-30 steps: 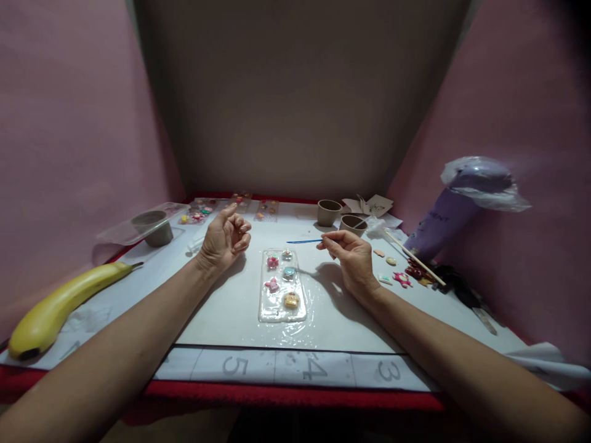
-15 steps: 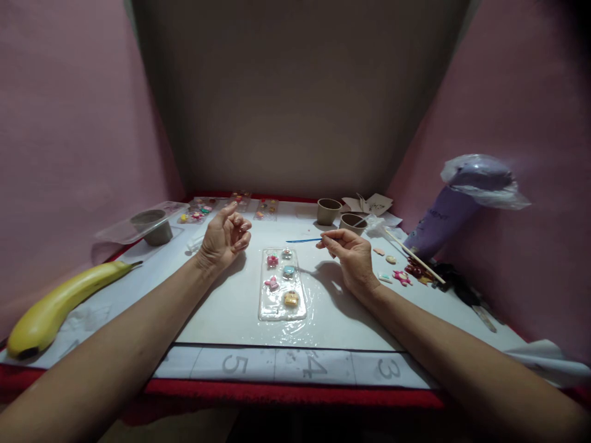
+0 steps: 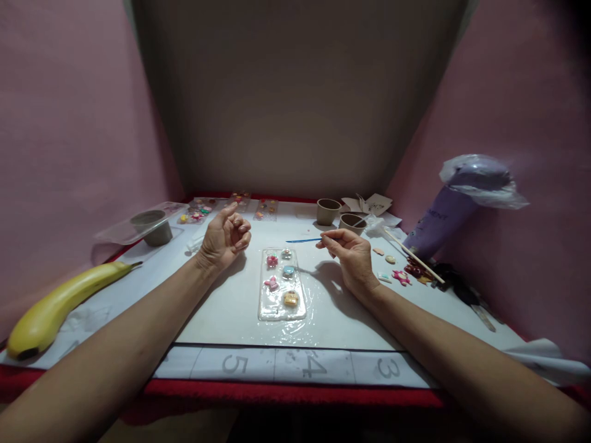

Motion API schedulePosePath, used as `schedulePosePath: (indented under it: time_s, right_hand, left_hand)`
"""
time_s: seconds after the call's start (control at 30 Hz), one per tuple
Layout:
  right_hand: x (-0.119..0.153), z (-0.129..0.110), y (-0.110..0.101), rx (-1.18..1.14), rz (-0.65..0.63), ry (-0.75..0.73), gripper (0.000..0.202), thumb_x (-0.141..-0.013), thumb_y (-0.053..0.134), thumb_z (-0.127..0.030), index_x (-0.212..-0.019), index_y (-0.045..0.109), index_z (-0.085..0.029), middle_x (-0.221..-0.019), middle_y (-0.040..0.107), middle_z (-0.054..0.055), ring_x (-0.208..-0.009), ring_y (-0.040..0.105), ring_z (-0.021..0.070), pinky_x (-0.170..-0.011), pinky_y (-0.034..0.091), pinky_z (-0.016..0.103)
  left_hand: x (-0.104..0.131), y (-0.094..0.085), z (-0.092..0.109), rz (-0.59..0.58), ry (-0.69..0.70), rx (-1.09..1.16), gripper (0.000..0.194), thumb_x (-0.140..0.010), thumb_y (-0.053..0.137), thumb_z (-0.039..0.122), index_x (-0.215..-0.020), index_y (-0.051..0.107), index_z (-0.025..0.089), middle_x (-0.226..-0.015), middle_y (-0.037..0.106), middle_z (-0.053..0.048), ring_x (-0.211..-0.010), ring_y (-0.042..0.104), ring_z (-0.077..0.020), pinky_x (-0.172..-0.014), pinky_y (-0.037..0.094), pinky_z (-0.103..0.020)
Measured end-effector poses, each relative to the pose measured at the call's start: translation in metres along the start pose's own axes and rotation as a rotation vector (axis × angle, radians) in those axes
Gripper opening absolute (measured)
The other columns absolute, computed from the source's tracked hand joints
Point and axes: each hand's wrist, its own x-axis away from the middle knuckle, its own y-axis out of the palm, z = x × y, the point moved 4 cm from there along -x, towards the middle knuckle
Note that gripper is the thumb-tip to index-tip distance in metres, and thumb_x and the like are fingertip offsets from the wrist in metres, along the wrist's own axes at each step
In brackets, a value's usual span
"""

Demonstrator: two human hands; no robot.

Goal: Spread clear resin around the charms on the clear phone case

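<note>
On the white board (image 3: 221, 320) lies a clear rectangular piece (image 3: 270, 307), shaped like a phone case. Glossy clear liquid coats it and spreads past its right and lower edges. Several small charms sit on it, among them a yellow one (image 3: 290, 299), a blue one (image 3: 289, 271) and a pink one (image 3: 272, 283). My right hand (image 3: 348, 255) pinches a thin blue stick (image 3: 302, 240), its tip pointing left above the far end of the clear piece. My left hand (image 3: 226, 237) hovers left of that piece, empty, fingers loosely curled and thumb raised.
A toy-like banana (image 3: 69, 301) lies at left, near a grey cup (image 3: 157, 232) under a clear lid. Decorated clear pieces (image 3: 266, 210) lie at the back. Two brown cups (image 3: 328, 212) stand back right. Loose charms (image 3: 401, 278), a wooden stick (image 3: 415, 256) and a purple bag (image 3: 446, 215) are at right.
</note>
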Motion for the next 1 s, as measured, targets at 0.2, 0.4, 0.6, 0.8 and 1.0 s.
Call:
schedulePosePath:
  time_s: [0.2, 0.4, 0.6, 0.8, 1.0]
  right_hand:
    - [0.0002, -0.0004, -0.0003, 0.024, 0.001, -0.002, 0.014, -0.071, 0.075, -0.03, -0.078, 0.07, -0.019, -0.065, 0.071, 0.001, -0.062, 0.065, 0.0153, -0.062, 0.051, 0.031]
    - [0.0, 0.0, -0.0008, 0.006, 0.003, 0.009, 0.014, -0.07, 0.076, -0.028, -0.078, 0.07, -0.019, -0.063, 0.071, 0.001, -0.061, 0.065, 0.0141, -0.062, 0.05, 0.03]
    - [-0.0001, 0.0005, -0.0006, 0.024, -0.001, -0.001, 0.014, -0.071, 0.075, -0.029, -0.078, 0.069, -0.019, -0.064, 0.07, 0.001, -0.062, 0.065, 0.015, -0.06, 0.05, 0.03]
    - [-0.0001, 0.0004, -0.0008, 0.008, 0.002, -0.001, 0.014, -0.071, 0.075, -0.029, -0.078, 0.07, -0.018, -0.063, 0.071, 0.001, -0.061, 0.065, 0.0145, -0.061, 0.05, 0.03]
    - [-0.0002, 0.0002, -0.001, 0.028, 0.002, 0.001, 0.015, -0.071, 0.075, -0.03, -0.079, 0.069, -0.018, -0.064, 0.071, 0.002, -0.062, 0.065, 0.0151, -0.06, 0.049, 0.03]
  left_hand:
    - [-0.0005, -0.0009, 0.0002, -0.008, 0.001, 0.001, 0.043, -0.07, 0.068, 0.047, -0.057, 0.038, 0.02, -0.053, 0.045, 0.004, -0.032, 0.035, -0.0065, -0.03, 0.018, -0.02]
    - [0.0004, 0.0003, 0.0007, -0.008, 0.002, -0.001, 0.041, -0.073, 0.066, 0.045, -0.058, 0.037, 0.02, -0.053, 0.046, 0.003, -0.032, 0.035, -0.0068, -0.03, 0.019, -0.02]
    - [-0.0002, 0.0004, 0.0015, -0.003, 0.01, -0.01, 0.042, -0.072, 0.067, 0.045, -0.056, 0.037, 0.02, -0.052, 0.045, 0.003, -0.032, 0.036, -0.0072, -0.03, 0.018, -0.02]
    - [-0.0014, -0.0005, 0.0013, 0.012, 0.022, -0.008, 0.04, -0.074, 0.063, 0.045, -0.056, 0.038, 0.02, -0.052, 0.044, 0.003, -0.032, 0.036, -0.0076, -0.03, 0.018, -0.02]
    - [-0.0022, -0.0014, 0.0013, 0.027, 0.029, -0.011, 0.039, -0.078, 0.058, 0.043, -0.055, 0.038, 0.02, -0.052, 0.043, 0.003, -0.031, 0.036, -0.0077, -0.029, 0.018, -0.02]
